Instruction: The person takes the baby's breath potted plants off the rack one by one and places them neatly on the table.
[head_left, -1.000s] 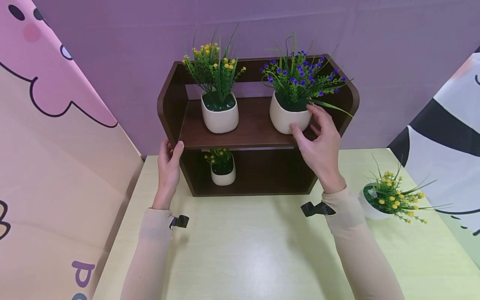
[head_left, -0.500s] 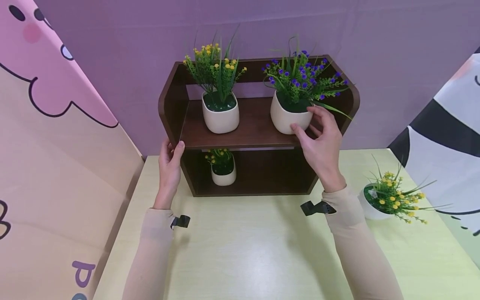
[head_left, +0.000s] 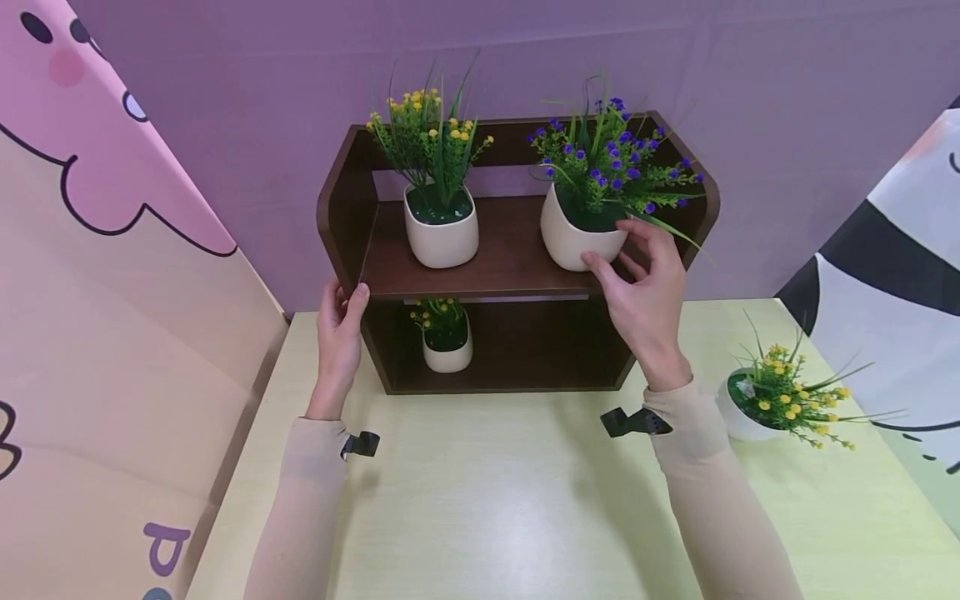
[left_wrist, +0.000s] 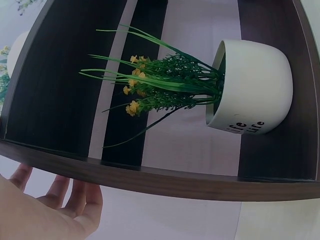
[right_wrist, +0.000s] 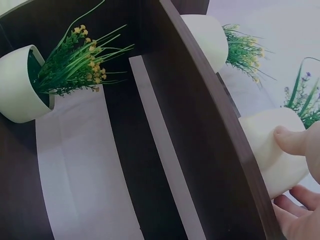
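Observation:
My right hand (head_left: 647,300) holds a white pot of purple flowers (head_left: 581,237) by its right side, thumb on the front, on the upper board of a dark brown two-tier shelf (head_left: 510,291). In the right wrist view, that pot (right_wrist: 272,150) shows between thumb and fingers. Against the shelf's left side, my left hand (head_left: 341,333) grips the panel, thumb at the front edge and fingers around the outside. A white pot of yellow flowers (head_left: 441,242) stands on the upper tier's left. Below it sits another yellow-flowered pot (head_left: 447,357), lettered "Life" in the left wrist view.
Right of the shelf, a further yellow-flowered pot (head_left: 750,417) leans on the pale table (head_left: 480,492). A purple cloth wall (head_left: 225,150) rises close behind the shelf. Printed cartoon panels flank the table on the left and right.
The purple-flowered plant has turned a little in my right hand, its blooms shifting rightward and slightly down. My left hand keeps its place on the shelf.

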